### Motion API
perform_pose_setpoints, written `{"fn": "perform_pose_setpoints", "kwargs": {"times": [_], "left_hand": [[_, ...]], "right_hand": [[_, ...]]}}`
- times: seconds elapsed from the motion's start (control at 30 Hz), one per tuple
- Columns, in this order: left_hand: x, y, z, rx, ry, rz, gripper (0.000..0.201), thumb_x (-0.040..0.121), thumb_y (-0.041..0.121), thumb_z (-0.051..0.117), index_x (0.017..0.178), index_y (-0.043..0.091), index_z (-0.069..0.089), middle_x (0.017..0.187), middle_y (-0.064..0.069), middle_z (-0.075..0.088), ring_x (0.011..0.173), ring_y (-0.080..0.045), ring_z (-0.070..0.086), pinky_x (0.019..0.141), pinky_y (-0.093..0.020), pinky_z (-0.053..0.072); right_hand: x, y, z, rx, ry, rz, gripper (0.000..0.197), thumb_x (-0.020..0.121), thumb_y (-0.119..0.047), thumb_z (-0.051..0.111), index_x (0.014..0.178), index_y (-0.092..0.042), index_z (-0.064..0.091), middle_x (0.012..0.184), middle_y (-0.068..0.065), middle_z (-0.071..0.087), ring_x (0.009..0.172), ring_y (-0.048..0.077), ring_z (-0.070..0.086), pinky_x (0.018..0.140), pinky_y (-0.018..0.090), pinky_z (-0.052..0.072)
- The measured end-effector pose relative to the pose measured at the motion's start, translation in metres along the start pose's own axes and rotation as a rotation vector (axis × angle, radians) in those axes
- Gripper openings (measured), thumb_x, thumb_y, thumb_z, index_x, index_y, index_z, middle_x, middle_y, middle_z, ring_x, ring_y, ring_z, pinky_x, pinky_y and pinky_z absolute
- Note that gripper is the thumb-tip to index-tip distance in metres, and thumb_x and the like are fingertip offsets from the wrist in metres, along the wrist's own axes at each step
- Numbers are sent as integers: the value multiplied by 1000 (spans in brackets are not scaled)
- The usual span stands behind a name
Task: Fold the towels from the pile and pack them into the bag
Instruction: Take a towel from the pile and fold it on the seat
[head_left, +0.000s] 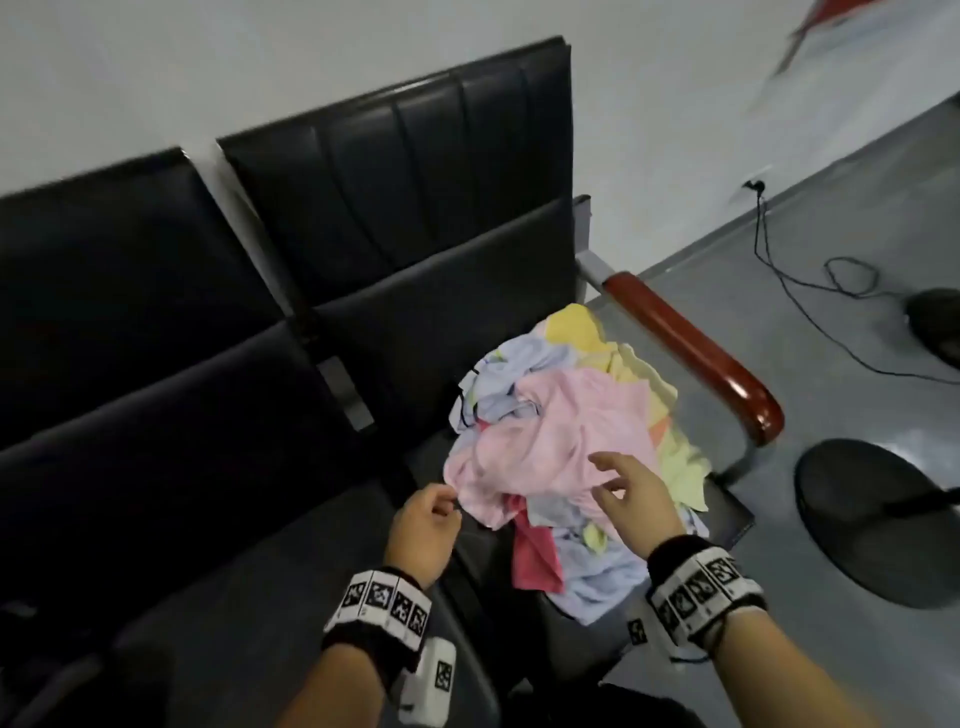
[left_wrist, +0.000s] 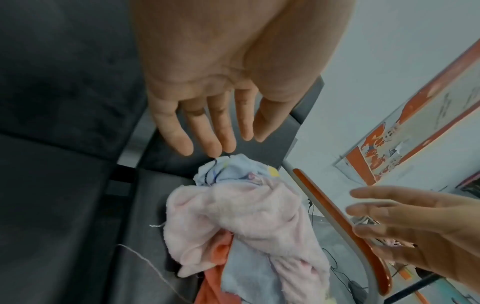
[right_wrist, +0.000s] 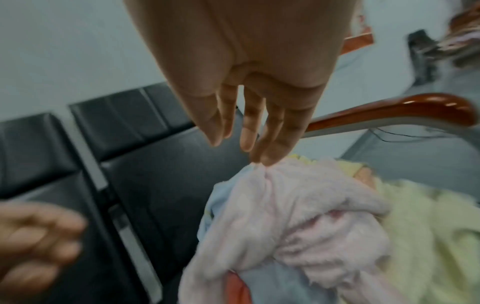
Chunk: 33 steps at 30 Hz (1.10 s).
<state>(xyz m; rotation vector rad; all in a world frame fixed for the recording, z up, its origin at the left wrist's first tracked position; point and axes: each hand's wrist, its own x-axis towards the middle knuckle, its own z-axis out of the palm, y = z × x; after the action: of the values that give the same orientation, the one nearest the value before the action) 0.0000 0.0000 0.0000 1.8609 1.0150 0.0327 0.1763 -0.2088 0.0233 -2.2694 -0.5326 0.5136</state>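
Note:
A loose pile of towels (head_left: 571, 447) lies on the right seat of a black bench. A pink towel (head_left: 561, 441) is on top, with pale blue, yellow and red ones under and around it. My left hand (head_left: 441, 506) hovers at the pink towel's left edge. In the left wrist view its fingers (left_wrist: 221, 139) are straight and hold nothing. My right hand (head_left: 613, 483) hovers over the front of the pile with its fingers spread. Seen from the right wrist, its fingertips (right_wrist: 262, 160) come close to the bunched pink towel (right_wrist: 298, 205).
The bench's left seat (head_left: 156, 415) is dark and bare. A red-brown armrest (head_left: 691, 353) borders the pile on the right. On the grey floor beyond it are a round black stand base (head_left: 872, 519) and a black cable (head_left: 810, 280).

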Motion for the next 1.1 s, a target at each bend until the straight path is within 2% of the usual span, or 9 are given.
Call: {"fn": "perform_pose_setpoints", "kwargs": {"times": [0.1,0.2,0.3,0.4,0.47,0.6,0.83,0.97,1.1], "left_hand": [[36,-8,50,33,-47,86,30,87,1,63,114,10,69,110,-2,61,94,-20,64,86,-20,46],[55,-17,87,48,-86,149,33,87,-4,61,117,8,68,118,1,55,104,-21,60,96,-27,47],[65,-32,113,34,-115,208,34,87,-4,62,118,11,67,124,5,54,110,-16,57,104,-29,45],[66,-42,123,40,-119,244,44,89,1,62,128,21,62,128,12,52,104,3,54,94,-4,40],[61,-47,124,63,-99,267,49,90,5,63,135,24,57,129,14,50,107,2,52,87,5,33],[32,-45,113,54,-42,304,55,90,11,66,141,27,52,137,10,50,118,-8,52,98,-15,43],[-60,-68,94,-70,136,501,60,87,7,71,141,26,50,136,8,49,109,-1,58,92,-8,43],[-125,-96,65,-210,186,469,68,88,8,68,145,35,42,138,18,43,102,9,59,84,-12,52],[-177,-125,30,-174,328,483,51,89,9,66,134,31,56,134,15,50,111,5,56,98,-21,51]], "right_hand": [[27,35,27,-242,-35,-171,50,82,-3,69,129,-19,63,134,3,55,112,25,54,96,29,41],[48,63,51,-415,-78,-239,56,80,-12,73,134,-23,60,138,3,51,119,29,46,102,36,38],[63,86,66,-492,-29,-266,49,77,-16,77,125,-21,67,117,6,58,106,31,51,90,40,43],[70,97,75,-451,102,-310,17,80,-18,76,97,-17,76,94,7,60,92,33,52,76,40,41],[67,99,77,-387,171,-366,7,81,-18,77,86,-14,77,86,7,60,85,33,53,72,41,42],[44,76,72,-200,210,-515,3,82,-11,76,83,-11,74,85,6,62,83,33,54,74,44,45],[-53,29,81,242,72,-654,12,86,-6,71,81,-15,65,84,-2,61,79,4,56,72,13,40],[-120,-2,95,366,-141,-751,12,88,-1,65,83,-13,64,81,-7,65,79,4,58,75,16,44],[-167,-28,123,432,-374,-816,15,91,-4,61,84,-17,62,78,-10,64,76,5,58,72,17,45]]}}
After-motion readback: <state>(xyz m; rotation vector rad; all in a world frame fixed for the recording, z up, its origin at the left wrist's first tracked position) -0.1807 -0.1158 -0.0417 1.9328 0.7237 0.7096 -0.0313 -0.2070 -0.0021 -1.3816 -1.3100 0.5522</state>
